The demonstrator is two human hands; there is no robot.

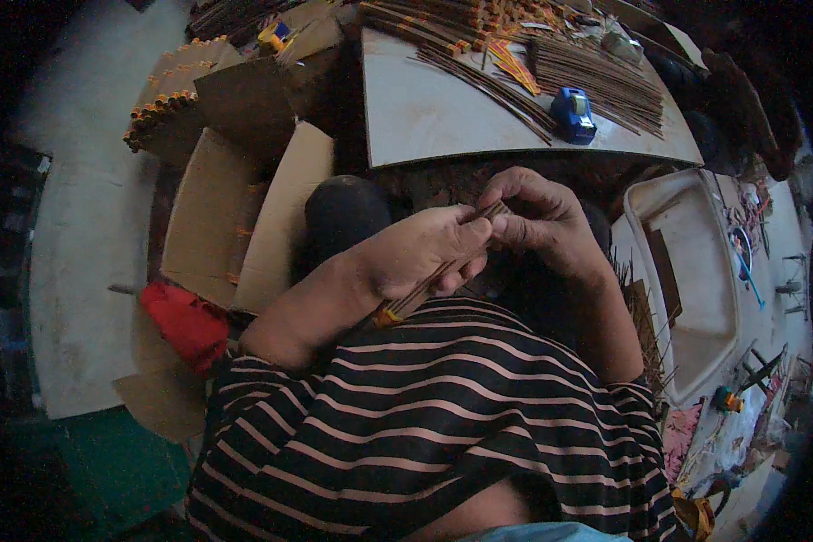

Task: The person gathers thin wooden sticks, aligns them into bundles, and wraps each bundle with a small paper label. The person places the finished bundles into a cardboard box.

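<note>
A thin bundle of brown incense sticks [422, 291] slants across my lap, with a yellow and orange band [387, 317] at its lower end. My left hand [425, 248] is closed around the middle of the bundle. At the upper end, the thumb and fingers of my right hand [546, 221] pinch the stick tips. Beyond my hands is a white table [443, 113], where a blue tape dispenser [574, 116] sits near the front edge. Loose brown sticks [596, 81] and red-yellow paper strips [515, 70] lie behind it.
An open cardboard box [210, 212] stands at my left, with wrapped bundles [176, 79] stacked behind it. A red cloth or bag [186, 323] lies nearby. To my right is a white plastic tub [696, 312]. More banded bundles [415, 25] lie at the table's back.
</note>
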